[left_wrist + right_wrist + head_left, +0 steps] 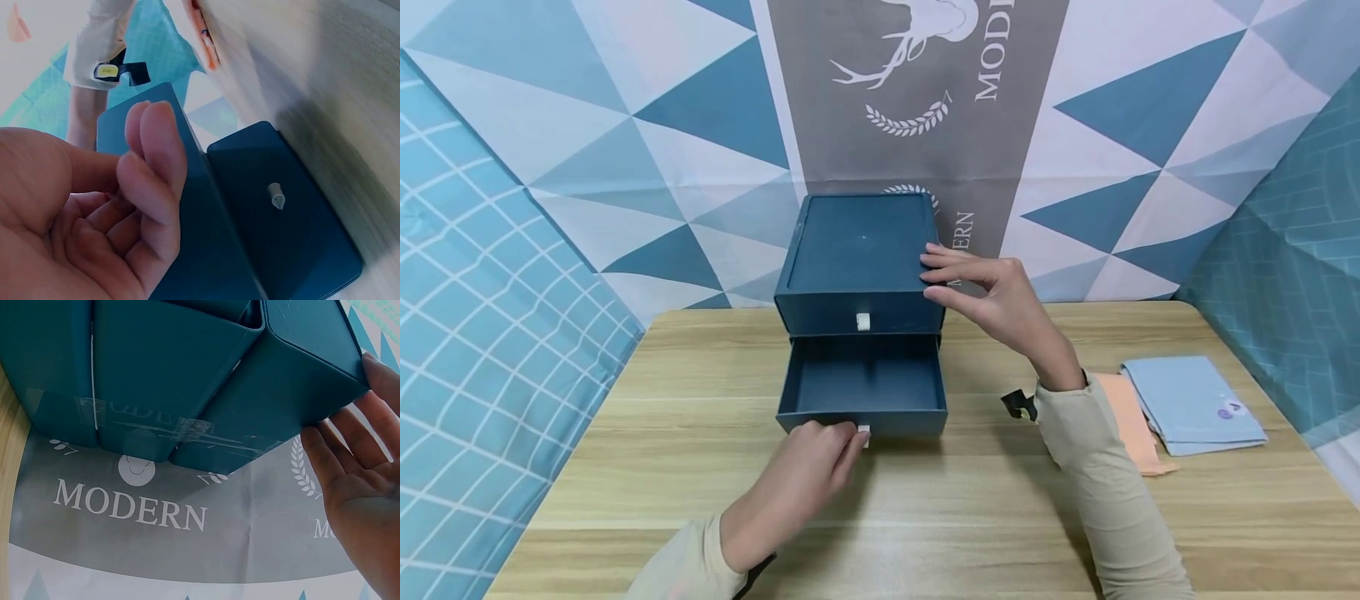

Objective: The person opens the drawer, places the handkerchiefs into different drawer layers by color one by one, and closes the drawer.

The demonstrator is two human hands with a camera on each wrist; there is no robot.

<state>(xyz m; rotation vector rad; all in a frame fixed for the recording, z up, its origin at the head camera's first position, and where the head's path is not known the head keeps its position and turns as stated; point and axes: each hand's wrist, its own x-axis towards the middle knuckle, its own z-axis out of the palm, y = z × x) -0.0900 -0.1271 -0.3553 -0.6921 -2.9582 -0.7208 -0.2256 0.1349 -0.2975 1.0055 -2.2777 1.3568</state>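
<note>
A dark blue drawer box [861, 242] stands in stacked units at the back of the wooden table. Its lower drawer [865, 379] is pulled out, showing its inner floor. At that drawer's front, my left hand [801, 467] pinches the white pull tab [865, 435] between thumb and curled fingers; the left wrist view hides the tab behind them. My right hand [988, 292] rests on the top unit's right edge, fingers extended over it. Another white tab [863, 322] is on the closed top drawer. A further tab [276, 196] shows on a lower front panel.
Folded light blue cloth [1195, 404] and a peach cloth [1127, 425] lie on the right of the wooden table [700, 417], the peach one partly behind my right sleeve. A patterned backdrop [715, 150] rises directly behind the drawers.
</note>
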